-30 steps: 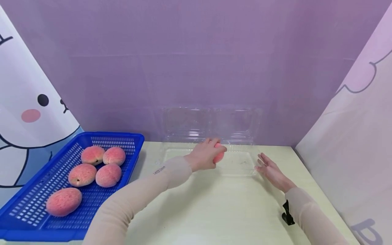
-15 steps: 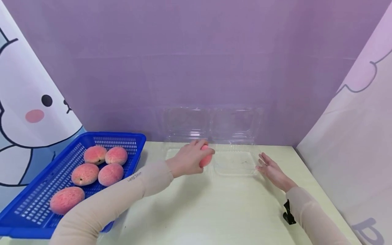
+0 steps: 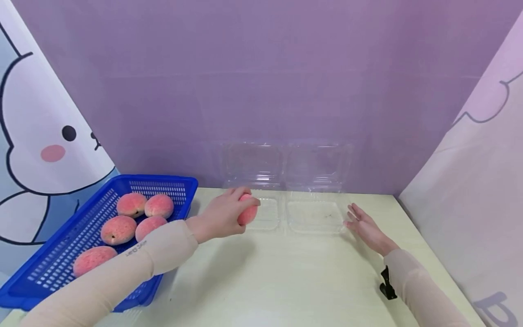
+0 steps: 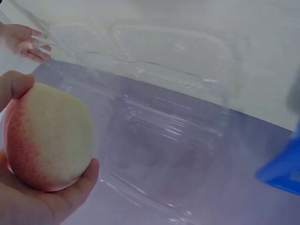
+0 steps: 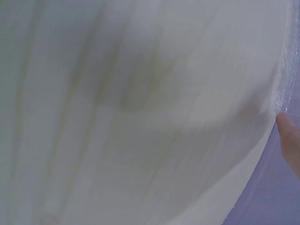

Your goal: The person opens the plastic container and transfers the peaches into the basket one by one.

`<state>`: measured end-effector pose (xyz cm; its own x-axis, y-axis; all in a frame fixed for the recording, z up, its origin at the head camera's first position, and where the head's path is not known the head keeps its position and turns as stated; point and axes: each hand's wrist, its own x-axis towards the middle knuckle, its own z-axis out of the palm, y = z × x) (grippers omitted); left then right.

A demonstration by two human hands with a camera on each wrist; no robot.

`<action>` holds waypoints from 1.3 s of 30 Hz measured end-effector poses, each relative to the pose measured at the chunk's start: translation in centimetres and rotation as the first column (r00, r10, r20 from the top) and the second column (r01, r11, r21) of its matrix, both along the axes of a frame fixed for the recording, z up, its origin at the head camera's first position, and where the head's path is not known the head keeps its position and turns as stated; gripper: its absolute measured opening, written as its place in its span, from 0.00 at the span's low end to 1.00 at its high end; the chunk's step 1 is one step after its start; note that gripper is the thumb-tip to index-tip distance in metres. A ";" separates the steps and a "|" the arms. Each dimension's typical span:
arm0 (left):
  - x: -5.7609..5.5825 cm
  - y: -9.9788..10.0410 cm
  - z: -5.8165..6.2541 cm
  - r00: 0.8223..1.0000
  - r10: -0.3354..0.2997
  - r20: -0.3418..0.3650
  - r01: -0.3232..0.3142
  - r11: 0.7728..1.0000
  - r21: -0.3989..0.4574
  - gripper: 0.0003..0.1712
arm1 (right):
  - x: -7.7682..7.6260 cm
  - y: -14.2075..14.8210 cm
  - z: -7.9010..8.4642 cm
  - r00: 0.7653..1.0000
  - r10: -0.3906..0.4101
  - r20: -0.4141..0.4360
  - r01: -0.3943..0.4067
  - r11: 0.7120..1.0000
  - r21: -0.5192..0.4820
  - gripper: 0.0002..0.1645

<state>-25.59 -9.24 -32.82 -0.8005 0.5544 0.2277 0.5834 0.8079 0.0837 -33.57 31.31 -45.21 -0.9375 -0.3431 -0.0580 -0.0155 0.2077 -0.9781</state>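
Note:
My left hand [image 3: 220, 215] grips a pink peach [image 3: 248, 211] over the left end of a clear plastic clamshell box [image 3: 313, 217]. Pale yellow skin on one side of that peach [image 4: 58, 136] faces the left wrist view, with the thumb and fingers curled round it. The box lies with its lid [image 3: 255, 163] raised at the back; the two base compartments hold nothing I can see. Beside the right end of the box is my right hand [image 3: 369, 232], fingers extended. Whether its fingertips touch the box I cannot tell.
At the left stands a blue plastic basket [image 3: 191, 193] holding several peaches [image 3: 118, 230], partly covered by my left sleeve. A purple cloth wall [image 3: 286, 81] closes off the back of the pale table [image 3: 278, 272]. Printed panels stand at both sides.
My left hand has moved left with the peach, from the middle of the box to its left end, toward the basket. The right hand has stayed nearly still.

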 end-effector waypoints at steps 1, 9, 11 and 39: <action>0.2 -0.5 0.0 1.000 0.009 -0.002 -0.009 1.000 0.004 0.36 | 0.0 0.0 0.1 1.000 0.002 -0.001 -0.002 1.000 -0.003 0.50; 1.7 -3.9 0.2 0.995 0.100 -0.024 -0.099 0.994 0.049 0.37 | -0.1 0.1 -0.1 1.000 0.003 -0.003 -0.003 1.000 -0.011 0.51; 2.3 -4.8 0.1 0.994 0.108 -0.036 -0.106 0.993 0.045 0.36 | -0.1 0.0 -0.2 1.000 0.005 0.000 -0.005 1.000 -0.009 0.51; 7.9 -16.5 -0.7 0.947 0.322 -0.018 -0.322 0.947 0.002 0.38 | -0.6 0.6 1.0 1.000 0.011 0.013 -0.011 1.000 0.019 0.51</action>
